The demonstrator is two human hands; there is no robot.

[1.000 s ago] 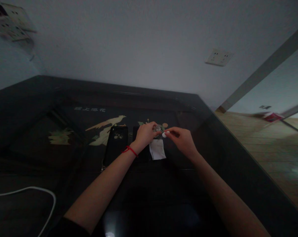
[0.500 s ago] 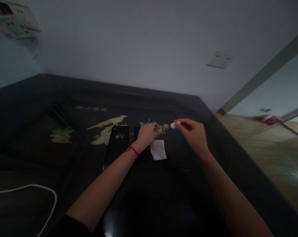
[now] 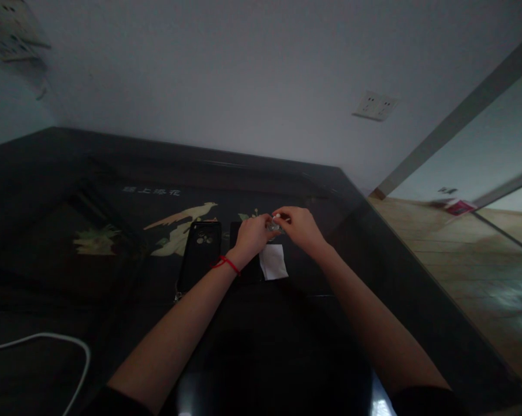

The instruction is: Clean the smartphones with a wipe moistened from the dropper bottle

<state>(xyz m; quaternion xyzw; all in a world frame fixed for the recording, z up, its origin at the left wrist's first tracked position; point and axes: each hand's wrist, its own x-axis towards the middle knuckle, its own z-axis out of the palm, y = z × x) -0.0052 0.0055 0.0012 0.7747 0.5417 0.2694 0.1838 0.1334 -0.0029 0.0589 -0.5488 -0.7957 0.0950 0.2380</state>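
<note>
While the left hand (image 3: 253, 236) grasps a small clear container (image 3: 273, 227) between thumb and fingers, the right hand (image 3: 302, 226) pinches a small white piece (image 3: 277, 216) right at the container's upper end. Both things are over the far middle of the dark bench (image 3: 265, 179), just beyond a folded white tissue (image 3: 275, 263). The step in hand appears to be working the white piece at the top of the container; whether it is a cap is too small to tell. The next move seems to call for a steady left hold and fine fingertip alignment on the right.

To the left lies a black phone case (image 3: 202, 254), with no brand legible. Farther left, above an inlaid bird (image 3: 181, 219), four Chinese characters (image 3: 152, 191) mark the bench: the second reads 上, the last 花; the other two are blurred.
</note>
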